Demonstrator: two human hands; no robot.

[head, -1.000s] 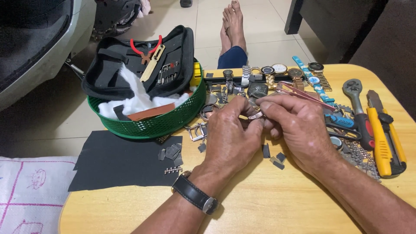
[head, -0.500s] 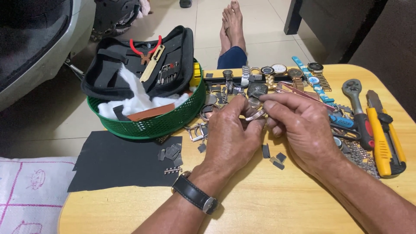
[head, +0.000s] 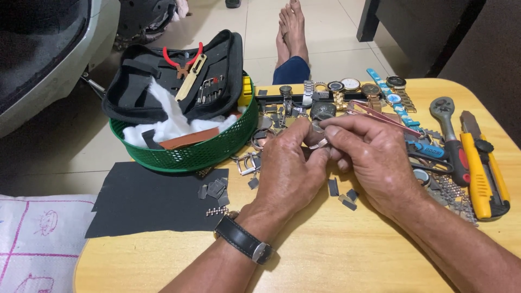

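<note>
Fingertips of the left hand (head: 290,165) and right hand (head: 369,157) pinch together on a small silvery watch part (head: 316,142), held above the wooden table (head: 336,255) just right of the green basket (head: 184,154). Left of that basket lies black sandpaper (head: 146,198); right of the hands sit a ratchet wrench (head: 449,133) and a yellow utility knife (head: 480,173). Tweezers (head: 380,115) rest in the right hand. A slip of the pinch could drop the part among the loose links nearby, where it might be lost. The fingers cover most of the part, so its exact shape is unclear.
</note>
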